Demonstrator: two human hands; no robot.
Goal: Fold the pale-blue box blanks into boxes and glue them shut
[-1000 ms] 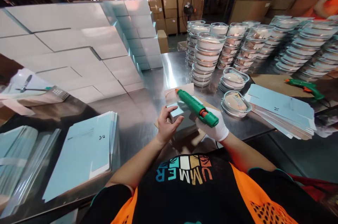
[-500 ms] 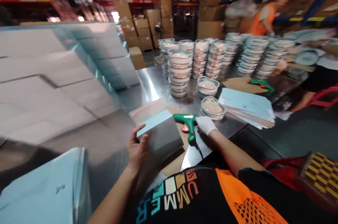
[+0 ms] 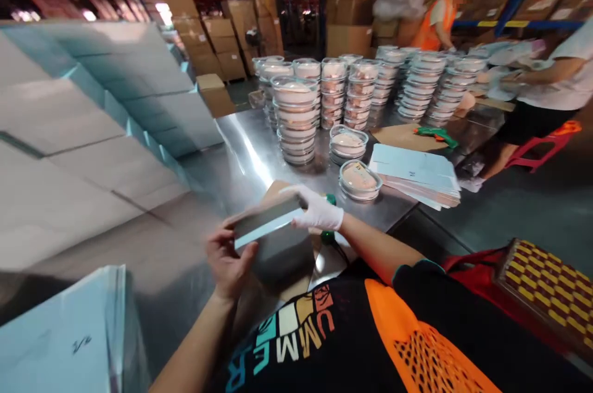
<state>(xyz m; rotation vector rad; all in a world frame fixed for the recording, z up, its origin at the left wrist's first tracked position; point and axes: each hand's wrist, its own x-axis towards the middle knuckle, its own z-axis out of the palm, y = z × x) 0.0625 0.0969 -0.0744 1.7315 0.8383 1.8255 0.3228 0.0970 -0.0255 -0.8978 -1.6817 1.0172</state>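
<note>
A light-blue and grey cardboard box point(image 3: 283, 257) is held at the middle of the table in front of me. My left hand point(image 3: 230, 262), bare, grips its left end with the thumb on the near side and the fingers behind. My right hand point(image 3: 319, 211), in a white glove, pinches the box's right end along the upper edge. Partly hidden behind my right hand is a green glue gun point(image 3: 328, 236), lying on the table with its cable toward me. Round lidded containers point(image 3: 360, 180) sit just past my right hand.
Tall stacks of containers point(image 3: 296, 121) fill the table's far side. Flat blue cartons point(image 3: 414, 167) lie at right, another green glue gun point(image 3: 437, 135) beyond them. White boxes point(image 3: 92, 164) are piled at left, flat cartons point(image 3: 65, 331) nearer. Two people work beyond; a red stool point(image 3: 542, 146) stands right.
My right hand has moved left from beside the glue gun onto the box's right end. The box has tilted, showing a narrow blue edge. The view has shifted to the right.
</note>
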